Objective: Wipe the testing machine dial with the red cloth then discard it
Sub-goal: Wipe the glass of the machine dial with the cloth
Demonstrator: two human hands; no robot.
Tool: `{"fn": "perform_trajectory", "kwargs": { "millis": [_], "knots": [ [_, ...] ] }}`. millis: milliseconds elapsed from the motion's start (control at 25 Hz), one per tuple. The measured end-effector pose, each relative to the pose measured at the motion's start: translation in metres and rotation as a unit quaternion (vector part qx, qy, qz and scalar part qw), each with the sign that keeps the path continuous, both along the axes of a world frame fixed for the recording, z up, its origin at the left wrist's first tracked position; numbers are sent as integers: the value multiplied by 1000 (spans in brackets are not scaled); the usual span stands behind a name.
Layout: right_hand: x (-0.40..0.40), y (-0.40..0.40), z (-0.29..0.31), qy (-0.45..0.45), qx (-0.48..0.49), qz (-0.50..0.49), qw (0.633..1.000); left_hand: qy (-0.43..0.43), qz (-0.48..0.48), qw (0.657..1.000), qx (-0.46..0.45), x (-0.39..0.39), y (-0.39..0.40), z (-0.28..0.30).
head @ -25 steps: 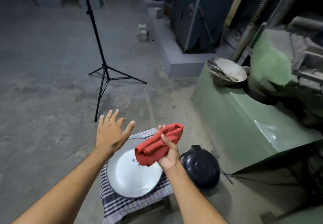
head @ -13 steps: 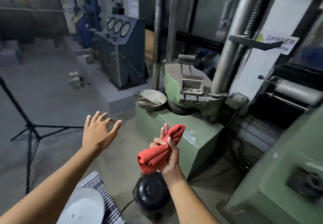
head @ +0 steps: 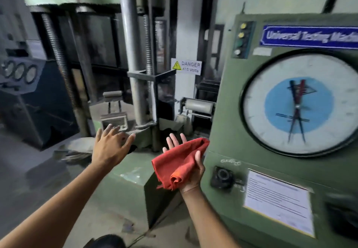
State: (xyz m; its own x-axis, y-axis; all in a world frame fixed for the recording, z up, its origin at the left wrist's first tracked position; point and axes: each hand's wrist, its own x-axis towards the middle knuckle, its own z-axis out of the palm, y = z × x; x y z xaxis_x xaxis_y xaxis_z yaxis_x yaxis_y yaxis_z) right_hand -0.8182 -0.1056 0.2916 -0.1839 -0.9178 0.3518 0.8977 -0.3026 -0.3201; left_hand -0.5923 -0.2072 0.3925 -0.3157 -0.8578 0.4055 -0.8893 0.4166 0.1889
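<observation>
The large round dial (head: 299, 103), white-faced with a blue centre and dark pointers, is set in a green testing machine cabinet (head: 228, 131) at the right. My right hand (head: 190, 176) is raised palm up just left of the cabinet, below and left of the dial, with the red cloth (head: 177, 162) draped over the palm and pinned by the thumb. The cloth does not touch the dial. My left hand (head: 111, 147) is held out in the air to the left, fingers spread, holding nothing.
A steel column (head: 131, 54) and a threaded screw rod (head: 58, 54) of the load frame rise behind the hands over a green base (head: 131, 185). A danger sign (head: 187, 66) hangs mid-frame. A blue cabinet with gauges (head: 19, 92) stands at the left. Black knob (head: 222, 175) below the dial.
The view has swung up and to the right, from the floor and the plate to the machine's dial. My right hand has opened flatter, so the cloth has spread out over the palm.
</observation>
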Motion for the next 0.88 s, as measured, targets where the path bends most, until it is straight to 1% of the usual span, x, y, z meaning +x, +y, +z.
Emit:
{"fn": "perform_trajectory", "kwargs": {
  "millis": [120, 360, 440, 640, 760, 880],
  "knots": [
    [-89, 37, 21, 23, -18, -41, 999, -5, -56, 998, -19, -92, 18, 24],
    [-242, 115, 84, 85, -1, -128, 988, 14, -137, 990, -32, -272, 71, 53],
    [-289, 138, 101, 93, -1, -145, 985, 21, -164, 985, -39, -327, 87, 60],
    [-378, 161, 127, 101, -8, -169, 980, 24, -205, 978, -41, -431, 107, 65],
    [-423, 157, 139, 107, 28, -200, 974, 25, -230, 972, -41, -478, 104, 65],
    [-469, 144, 144, 111, 110, -244, 957, 34, -256, 965, -40, -522, 85, 66]
  ]
}}
